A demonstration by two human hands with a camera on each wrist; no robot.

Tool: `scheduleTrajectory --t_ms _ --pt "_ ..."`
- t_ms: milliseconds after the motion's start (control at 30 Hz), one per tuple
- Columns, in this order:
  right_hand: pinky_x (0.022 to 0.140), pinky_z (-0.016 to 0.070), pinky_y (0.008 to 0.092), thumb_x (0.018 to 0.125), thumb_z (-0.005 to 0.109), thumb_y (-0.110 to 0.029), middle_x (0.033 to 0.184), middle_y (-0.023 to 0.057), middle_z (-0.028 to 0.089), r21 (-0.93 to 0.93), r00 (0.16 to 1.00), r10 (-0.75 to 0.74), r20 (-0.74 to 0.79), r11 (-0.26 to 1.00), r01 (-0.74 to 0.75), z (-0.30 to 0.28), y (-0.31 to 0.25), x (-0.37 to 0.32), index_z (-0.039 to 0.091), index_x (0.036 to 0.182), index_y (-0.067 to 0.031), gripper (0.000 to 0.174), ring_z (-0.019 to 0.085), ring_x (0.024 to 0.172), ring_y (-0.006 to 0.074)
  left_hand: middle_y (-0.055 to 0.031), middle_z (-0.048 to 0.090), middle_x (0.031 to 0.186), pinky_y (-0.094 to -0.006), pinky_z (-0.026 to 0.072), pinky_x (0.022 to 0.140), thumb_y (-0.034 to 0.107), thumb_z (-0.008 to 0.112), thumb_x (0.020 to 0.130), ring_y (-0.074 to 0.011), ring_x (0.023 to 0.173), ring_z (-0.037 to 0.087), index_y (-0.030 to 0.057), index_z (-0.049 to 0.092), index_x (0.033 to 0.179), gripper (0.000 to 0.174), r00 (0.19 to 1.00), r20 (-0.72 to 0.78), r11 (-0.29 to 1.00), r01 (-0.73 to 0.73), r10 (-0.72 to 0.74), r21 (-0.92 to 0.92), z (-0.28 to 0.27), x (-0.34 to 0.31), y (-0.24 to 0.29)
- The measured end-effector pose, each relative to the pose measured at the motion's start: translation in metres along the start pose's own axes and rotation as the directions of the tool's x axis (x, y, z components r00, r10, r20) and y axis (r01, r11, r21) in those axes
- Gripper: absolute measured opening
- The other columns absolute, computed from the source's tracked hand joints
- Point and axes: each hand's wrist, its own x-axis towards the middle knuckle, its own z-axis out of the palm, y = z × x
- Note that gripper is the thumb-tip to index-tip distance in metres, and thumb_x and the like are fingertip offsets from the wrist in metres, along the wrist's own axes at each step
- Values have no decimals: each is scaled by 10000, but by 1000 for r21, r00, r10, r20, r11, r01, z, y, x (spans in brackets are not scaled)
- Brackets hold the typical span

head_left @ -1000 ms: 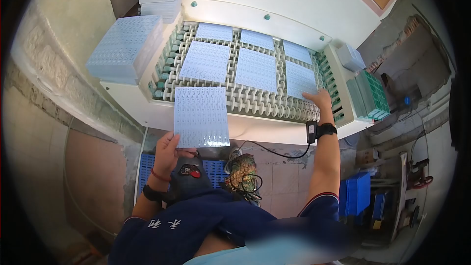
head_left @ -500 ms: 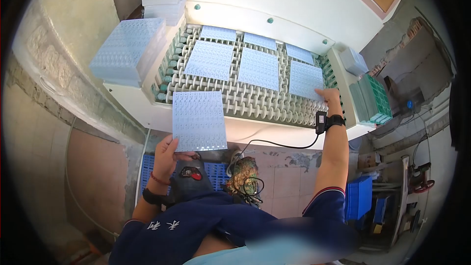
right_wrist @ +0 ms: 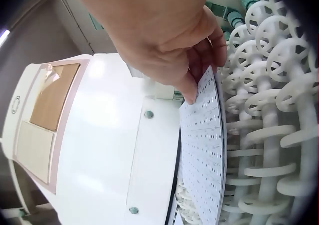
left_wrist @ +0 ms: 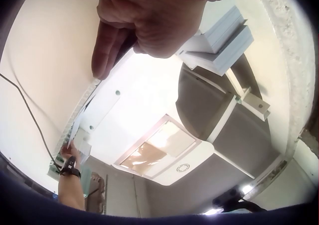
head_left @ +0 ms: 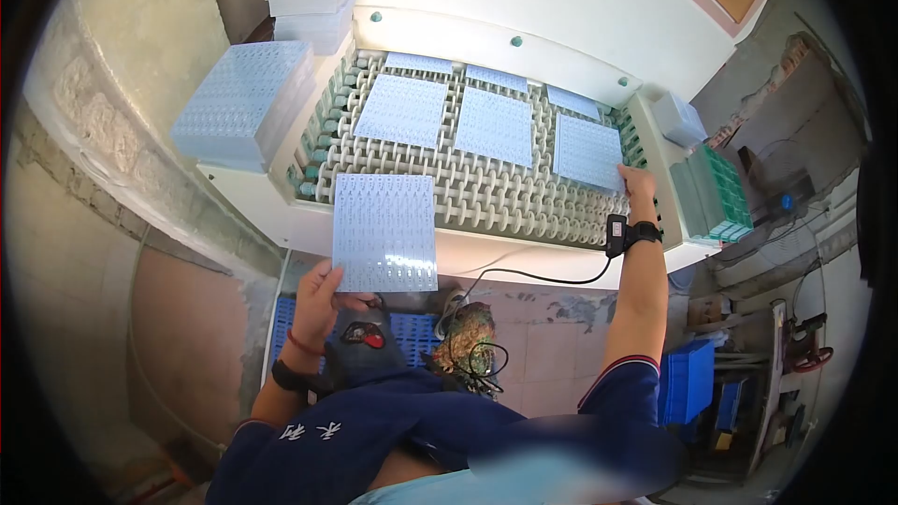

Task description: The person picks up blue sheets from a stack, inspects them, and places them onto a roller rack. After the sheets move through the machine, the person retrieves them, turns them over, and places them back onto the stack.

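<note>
My left hand holds a white circuit board panel by its lower left corner, in front of the roller conveyor. Only the hand's underside fills the top of the left wrist view; most of that panel is out of sight there. At the conveyor's right end, my right hand pinches the near right corner of another circuit board panel. The right wrist view shows the thumb on that panel's printed face, fingers at its edge, and a doubled edge along its side, close over the rollers.
Two more panels lie on the rollers beside it, and a back row sits partly under the white machine cover. Tall panel stacks stand on the left ledge. A green rack stands at right. A black cable trails from my right wrist.
The panels on the rollers have slid toward the cover, hiding more of the back row. My right hand has shifted right to the panel's corner. The left hand keeps its panel in nearly the same place.
</note>
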Motion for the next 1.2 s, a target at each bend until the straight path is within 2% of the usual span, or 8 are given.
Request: scheduleTrajectory --t_ms 300,567,633,700,767,833,1000,1200 --pt "600 472 275 781 615 -95 825 119 618 710 929 -36 369 656 -256 -21 -7 -69 602 884 82 205 587 696 172 -150 622 853 -266 538 517 181 424 901 -202 657 634 -58 508 1037 287 1000 -1 1000 19 -19 11 -28 45 9" --pt "550 435 204 776 640 -117 728 74 621 508 913 -108 395 853 -119 35 -36 -209 617 854 99 230 561 626 110 -135 621 775 -305 503 488 235 480 876 -230 564 607 -40 542 907 284 997 -67 892 71 -45 446 -36 76 16" --pt "519 427 234 755 656 -127 698 82 633 487 933 -184 309 873 10 40 -42 -227 637 845 60 208 573 570 146 -127 608 742 -353 490 534 305 556 822 -278 620 603 -9 545 874 319 935 -74 274 -25 348 961 -28 72 16" --pt "520 443 287 723 670 -129 677 108 635 -53 908 -375 188 919 390 26 -60 -242 653 830 14 179 575 519 212 -138 601 807 -372 480 606 330 579 792 -303 711 590 8 549 907 343 867 -36 96 -14 497 995 -16 62 23" --pt "608 465 339 688 698 -191 788 139 634 -115 913 -350 211 918 379 20 -70 -251 653 872 -24 253 600 657 279 -150 594 873 -390 470 678 354 602 763 -329 803 577 25 554 941 378 786 25 -82 32 617 996 -2 53 31" --pt "693 465 365 662 718 -316 955 175 600 -160 625 -772 114 607 778 17 -73 -252 629 927 -9 415 583 839 304 -157 546 1068 -393 411 861 322 630 736 -316 1038 497 54 542 1066 434 675 423 -325 -276 604 905 13 54 37" --pt "979 254 526 581 696 -520 1200 285 406 -85 514 -757 403 528 845 40 -73 -257 555 1110 -35 732 346 1164 448 -152 468 1184 -435 327 957 321 611 743 -315 1134 421 103 519 1125 449 673 616 -389 -482 409 785 12 85 19" --pt "979 249 524 615 655 -556 1211 295 401 -106 515 -760 396 519 848 51 -79 -248 551 1118 -34 732 329 1172 461 -134 469 1188 -442 313 971 323 600 754 -304 1142 417 118 522 1124 430 662 676 -375 -566 324 734 -4 116 26"
